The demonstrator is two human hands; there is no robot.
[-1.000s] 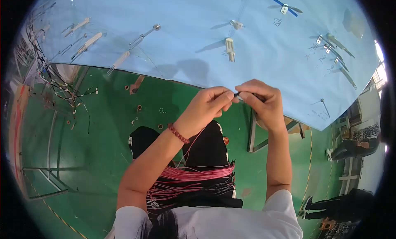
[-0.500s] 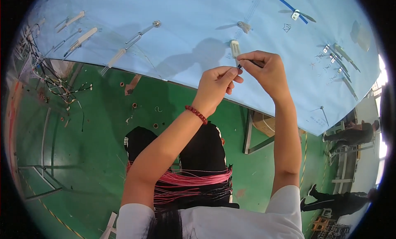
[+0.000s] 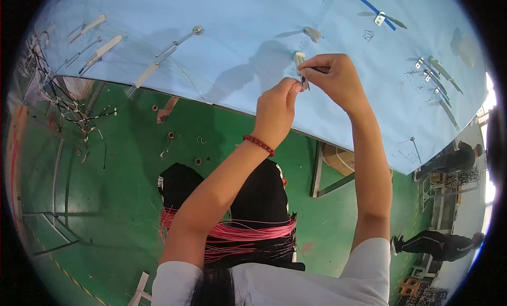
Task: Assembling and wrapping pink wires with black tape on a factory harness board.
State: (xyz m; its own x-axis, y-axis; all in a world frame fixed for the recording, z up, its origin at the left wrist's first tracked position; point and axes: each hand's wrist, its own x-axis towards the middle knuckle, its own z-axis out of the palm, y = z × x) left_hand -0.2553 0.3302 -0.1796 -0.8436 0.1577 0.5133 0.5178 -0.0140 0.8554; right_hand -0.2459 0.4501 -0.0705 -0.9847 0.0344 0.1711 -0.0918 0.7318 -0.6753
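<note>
Both my hands are raised against a light blue board (image 3: 222,36). My right hand (image 3: 340,81) pinches a thin dark wire end (image 3: 318,70) between thumb and forefinger. My left hand (image 3: 275,106), with a red bead bracelet on its wrist, pinches the small dark tip (image 3: 304,84) of the same piece just below. The fingertips of the two hands almost touch. They sit right beside a short white peg (image 3: 299,56) fixed to the board. A bundle of pink wires (image 3: 237,234) hangs across my waist.
Metal fork clips (image 3: 158,60) and brackets (image 3: 437,73) stand scattered over the board, with a blue line (image 3: 369,7) at its top. Below lies green floor (image 3: 95,200) with small rings; a wire rack (image 3: 58,102) stands left. A table leg (image 3: 318,171) and other people (image 3: 438,245) are at right.
Both hands have moved up and away from me, from the board's lower edge onto its surface beside the white peg, still pinching the dark wire end.
</note>
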